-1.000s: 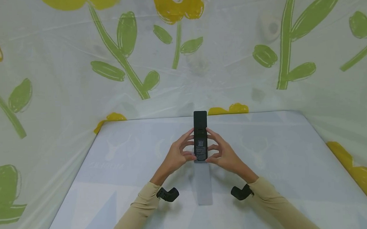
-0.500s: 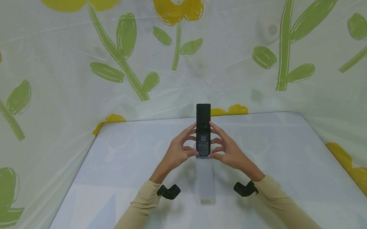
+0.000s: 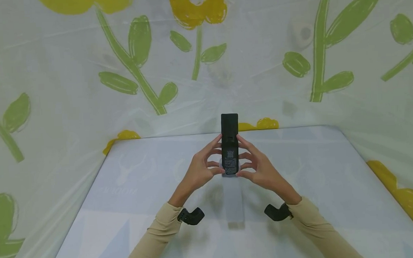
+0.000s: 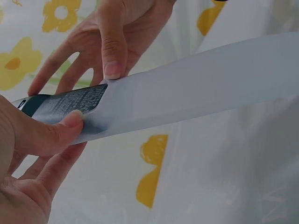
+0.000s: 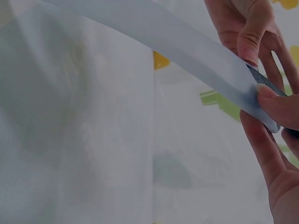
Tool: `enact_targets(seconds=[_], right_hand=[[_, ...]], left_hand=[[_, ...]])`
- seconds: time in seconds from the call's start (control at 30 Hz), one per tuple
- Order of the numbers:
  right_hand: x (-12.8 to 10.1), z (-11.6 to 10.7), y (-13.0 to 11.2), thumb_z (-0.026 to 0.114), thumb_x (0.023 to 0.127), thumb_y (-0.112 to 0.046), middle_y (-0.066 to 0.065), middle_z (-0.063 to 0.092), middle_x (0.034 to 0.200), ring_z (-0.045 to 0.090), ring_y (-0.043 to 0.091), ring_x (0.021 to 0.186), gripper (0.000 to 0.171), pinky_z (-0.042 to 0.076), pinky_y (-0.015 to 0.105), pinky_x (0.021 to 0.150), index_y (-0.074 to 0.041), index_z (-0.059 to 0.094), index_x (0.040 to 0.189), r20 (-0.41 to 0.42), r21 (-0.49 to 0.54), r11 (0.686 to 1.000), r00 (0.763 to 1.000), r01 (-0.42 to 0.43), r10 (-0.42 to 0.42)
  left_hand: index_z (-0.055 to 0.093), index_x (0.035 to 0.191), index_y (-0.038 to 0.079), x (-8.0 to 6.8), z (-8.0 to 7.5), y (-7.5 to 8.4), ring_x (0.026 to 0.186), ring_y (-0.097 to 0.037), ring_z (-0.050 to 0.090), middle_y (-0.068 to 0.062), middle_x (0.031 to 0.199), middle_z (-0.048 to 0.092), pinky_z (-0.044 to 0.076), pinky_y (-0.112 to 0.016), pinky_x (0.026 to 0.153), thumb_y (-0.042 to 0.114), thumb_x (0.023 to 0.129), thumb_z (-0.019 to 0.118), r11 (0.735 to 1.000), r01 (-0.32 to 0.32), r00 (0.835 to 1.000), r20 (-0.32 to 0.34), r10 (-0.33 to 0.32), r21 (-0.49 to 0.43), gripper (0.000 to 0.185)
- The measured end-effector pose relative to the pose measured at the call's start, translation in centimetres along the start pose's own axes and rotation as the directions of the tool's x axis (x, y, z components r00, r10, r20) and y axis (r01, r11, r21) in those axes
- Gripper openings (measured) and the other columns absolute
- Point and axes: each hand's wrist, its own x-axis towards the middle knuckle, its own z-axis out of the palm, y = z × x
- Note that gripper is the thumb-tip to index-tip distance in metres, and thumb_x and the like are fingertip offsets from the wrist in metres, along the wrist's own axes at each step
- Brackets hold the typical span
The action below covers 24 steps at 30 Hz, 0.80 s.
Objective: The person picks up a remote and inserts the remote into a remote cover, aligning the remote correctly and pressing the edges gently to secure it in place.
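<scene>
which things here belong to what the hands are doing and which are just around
Part of the job:
- black device, held between left hand and right hand
- translucent cover, its open end around the device's near end

Just around:
- table
- flower-print sheet
- wrist cameras, worn

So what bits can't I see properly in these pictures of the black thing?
Label writing: too small and blurry to read in the head view.
The black device's other face: turned away from the camera in the head view.
Pale sleeve's far end: cut off by the right edge in the left wrist view; only the head view shows it.
Most of the device in the right wrist view: behind the right hand or past the right edge.
</scene>
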Motion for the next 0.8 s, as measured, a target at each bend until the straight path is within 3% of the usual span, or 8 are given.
enact_targets(seconds=[0.33, 0.6, 0.8], right_hand=[[-0.3, 0.1, -3.0, 0.073, 0.073, 0.015, 0.023, 0.035, 0.143, 0.057, 0.037, 0.105, 0.097, 0.055, 0.044, 0.078, -0.007, 0.019, 0.151, -0.009, 0.000, 1.000, 1.000, 0.015, -0.015], [-0.3, 0.1, -3.6, 0.073, 0.072, 0.015, 0.021, 0.036, 0.143, 0.057, 0.035, 0.105, 0.097, 0.056, 0.037, 0.079, -0.007, 0.021, 0.151, -0.022, -0.018, 1.000, 1.000, 0.006, -0.007], [-0.3, -0.1, -3.7, 0.073, 0.072, 0.016, 0.021, 0.037, 0.142, 0.058, 0.036, 0.104, 0.096, 0.056, 0.041, 0.078, -0.007, 0.021, 0.150, -0.024, -0.024, 1.000, 1.000, 0.009, -0.010]], left_hand=[[0.033, 0.148, 0.013, 0.1, 0.0, 0.0, 0.115, -0.029, 0.053, -0.017, 0.131, 0.052, 0.054, -0.039, 0.084, -0.019, 0.073, 0.068, 0.999, 0.014, 1.000, -0.003, -0.014, -0.032, 0.089], [0.034, 0.147, 0.011, 0.1, 0.0, 0.2, 0.115, -0.029, 0.053, -0.017, 0.129, 0.053, 0.054, -0.041, 0.084, -0.019, 0.073, 0.068, 0.999, 0.006, 1.000, -0.005, -0.007, -0.039, 0.087], [0.034, 0.147, 0.011, 0.2, 0.0, 0.2, 0.114, -0.030, 0.054, -0.018, 0.128, 0.053, 0.054, -0.040, 0.084, -0.020, 0.073, 0.068, 0.998, 0.005, 1.000, -0.010, -0.005, -0.060, 0.087]])
